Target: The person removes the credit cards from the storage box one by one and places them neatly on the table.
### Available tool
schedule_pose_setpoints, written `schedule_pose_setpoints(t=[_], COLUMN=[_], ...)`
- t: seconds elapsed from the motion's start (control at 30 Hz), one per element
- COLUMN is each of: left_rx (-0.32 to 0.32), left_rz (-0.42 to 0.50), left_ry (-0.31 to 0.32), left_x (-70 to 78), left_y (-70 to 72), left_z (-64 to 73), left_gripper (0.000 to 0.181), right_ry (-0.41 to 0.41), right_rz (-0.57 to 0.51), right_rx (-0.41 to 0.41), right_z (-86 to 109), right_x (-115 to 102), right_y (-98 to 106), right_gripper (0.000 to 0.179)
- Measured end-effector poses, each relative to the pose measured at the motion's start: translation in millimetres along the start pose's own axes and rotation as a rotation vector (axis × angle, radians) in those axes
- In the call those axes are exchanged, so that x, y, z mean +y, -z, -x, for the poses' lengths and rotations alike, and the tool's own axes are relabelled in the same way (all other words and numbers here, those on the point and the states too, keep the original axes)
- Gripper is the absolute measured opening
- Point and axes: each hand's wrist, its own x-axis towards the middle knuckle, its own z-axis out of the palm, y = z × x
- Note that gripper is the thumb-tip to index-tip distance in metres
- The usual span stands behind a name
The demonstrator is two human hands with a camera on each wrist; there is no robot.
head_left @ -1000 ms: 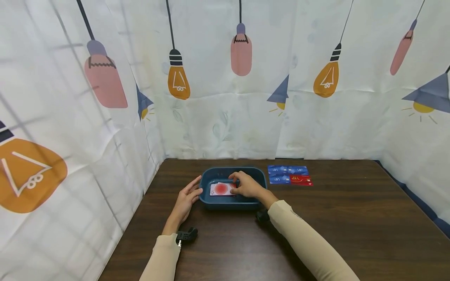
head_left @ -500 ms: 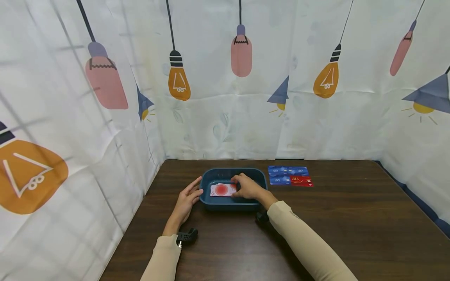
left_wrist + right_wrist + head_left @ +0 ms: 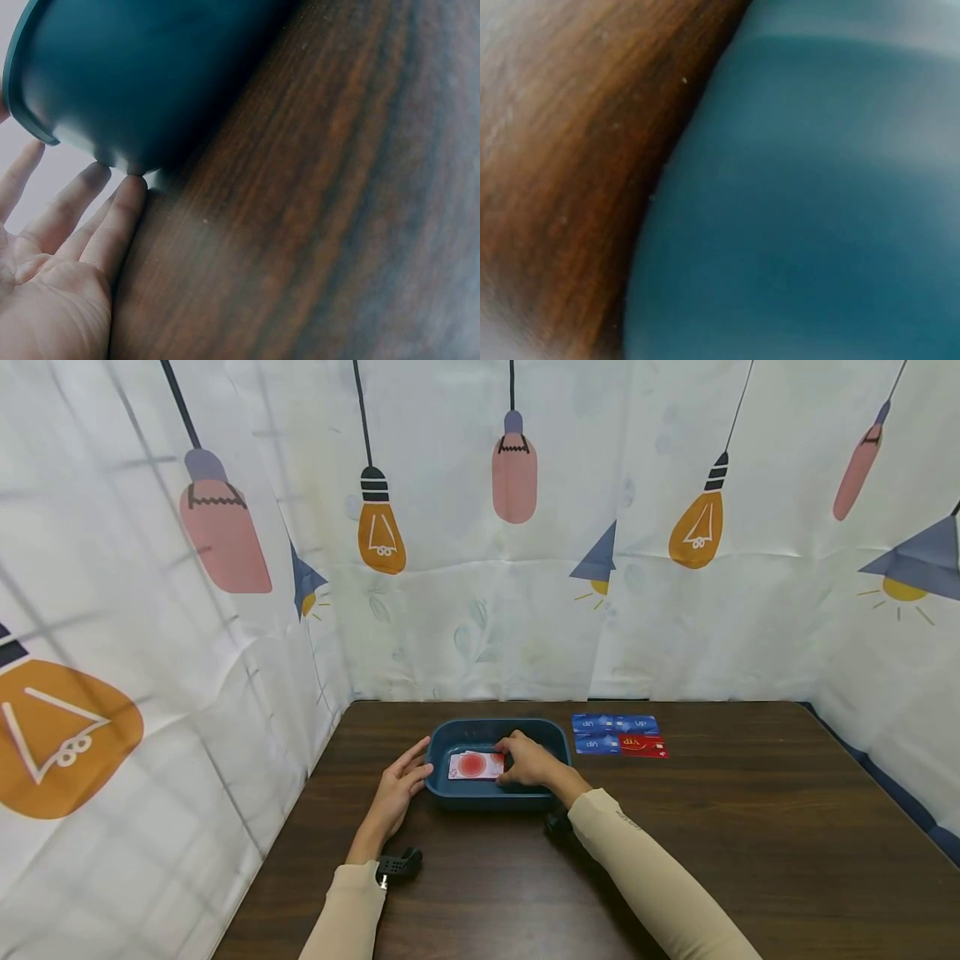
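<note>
- Left arm (image 3: 343, 914): extended forward from the lower edge of the head view, angled slightly inward; light beige sleeve covered the forearm.
- Left wrist (image 3: 365, 843): bare, in line with the forearm.
- Left hand (image 3: 393, 792): fingers extended forward, nearly straight and spread apart; the left wrist view showed the palm (image 3: 56, 311) and gaps between the fingers (image 3: 124, 225).
- Right arm (image 3: 656, 872): reached diagonally forward and to the left; matching sleeve ended short of the wrist.
- Right wrist (image 3: 572, 783): exposed, continuing the forearm's line.
- Right hand (image 3: 531, 762): back uppermost, fingers bent, thumb opposed with a gap between; fingertip contact was unclear.
</note>
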Motion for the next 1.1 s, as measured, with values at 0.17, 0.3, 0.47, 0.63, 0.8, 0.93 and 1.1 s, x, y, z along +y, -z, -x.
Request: schedule_pose_setpoints(t=[0.17,0.3,0.47,0.63,0.8,0.93,1.1], left_rx=[0.000,0.005,0.010,0.007,0.000,0.000,0.004], left_rz=[0.004,0.011,0.018,0.016,0.019,0.015,0.013], left_ry=[0.002,0.002,0.005,0.002,-0.005,0.000,0.005], left_x=[-0.8,-1.2,-2.1,-2.2,-1.3,-0.3,-0.1], left_y=[0.6,0.5,0.1,-0.2,-0.4,-0.3,-0.2], left_z=[0.5,0.9,0.6,0.4,-0.1,-0.3,-0.5], left_gripper=[0.055,0.055,0.055,0.056,0.056,0.055,0.055], right_ry=[-0.005,-0.012,-0.015,0.006,0.033,0.051,0.056], right_rz=[0.014,0.014,0.010,-0.003,-0.010,-0.040,-0.079], right_rx=[-0.011,-0.016,-0.013,0.013,0.045,0.061,0.064], right_z=[-0.1,-0.1,0.8,0.8,0.9,0.3,-0.6], right_x=[0.4,-0.3,-1.1,0.4,1.3,0.7,-0.6], right_y=[-0.7,-0.7,-0.1,0.5,2.0,3.6,5.1], right_gripper=[0.051,0.048,0.048,0.046,0.047,0.047,0.049])
